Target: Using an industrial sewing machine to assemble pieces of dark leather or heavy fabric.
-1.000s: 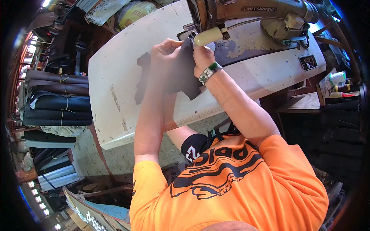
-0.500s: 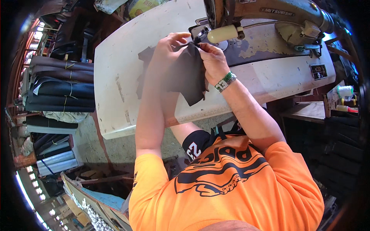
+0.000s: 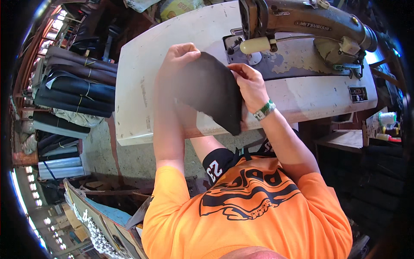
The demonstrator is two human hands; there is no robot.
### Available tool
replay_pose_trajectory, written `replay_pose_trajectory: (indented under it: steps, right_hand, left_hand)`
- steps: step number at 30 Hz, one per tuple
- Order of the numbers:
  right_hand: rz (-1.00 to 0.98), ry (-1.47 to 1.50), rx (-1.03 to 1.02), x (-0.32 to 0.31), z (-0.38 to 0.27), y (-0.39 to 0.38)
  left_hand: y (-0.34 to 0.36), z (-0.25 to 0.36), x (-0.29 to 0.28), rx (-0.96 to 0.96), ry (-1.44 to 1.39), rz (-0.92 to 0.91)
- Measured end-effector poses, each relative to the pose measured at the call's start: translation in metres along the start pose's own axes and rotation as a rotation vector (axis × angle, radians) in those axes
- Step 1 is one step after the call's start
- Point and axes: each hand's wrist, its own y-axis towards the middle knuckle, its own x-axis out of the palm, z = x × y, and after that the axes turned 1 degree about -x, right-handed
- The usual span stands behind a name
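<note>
A dark, leather-like piece of material (image 3: 217, 84) with a curved edge hangs spread between my two hands, over the front of the white table (image 3: 131, 88). My left hand (image 3: 183, 54) pinches its upper left edge between thumb and fingers. At its right edge, my right hand (image 3: 250, 84) has thumb and fingers closed on the material. A hazy patch blurs the piece's left half and part of my left hand. Just beyond my right hand stands a brown sewing machine (image 3: 297, 26), its metal needle plate (image 3: 239, 54) apart from the material.
A cream cylinder (image 3: 254, 45) juts from the machine's head. Several dark rolls of material (image 3: 79, 84) are stacked left of the table. At the right, thread spools (image 3: 387, 118) stand beside a wooden shelf (image 3: 343, 137). A board with a pale blue surface (image 3: 110, 211) lies at the lower left.
Both hands have moved the material away from the sewing machine's needle area and toward me. The piece, bunched and folded before, is now spread out, and my right hand has moved lower.
</note>
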Motion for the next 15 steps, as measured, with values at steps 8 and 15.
replay_pose_trajectory:
  steps: [8, 15]
  right_hand:
    - [0.016, -0.408, -0.331, 0.012, -0.002, -0.015]
    - [-0.302, -1.105, -0.643, 0.012, -0.001, -0.041]
  left_hand:
    - [-0.024, 0.031, -0.036, 0.056, 0.210, 0.098]
    - [-0.073, 0.034, -0.046, 0.295, 0.992, 0.584]
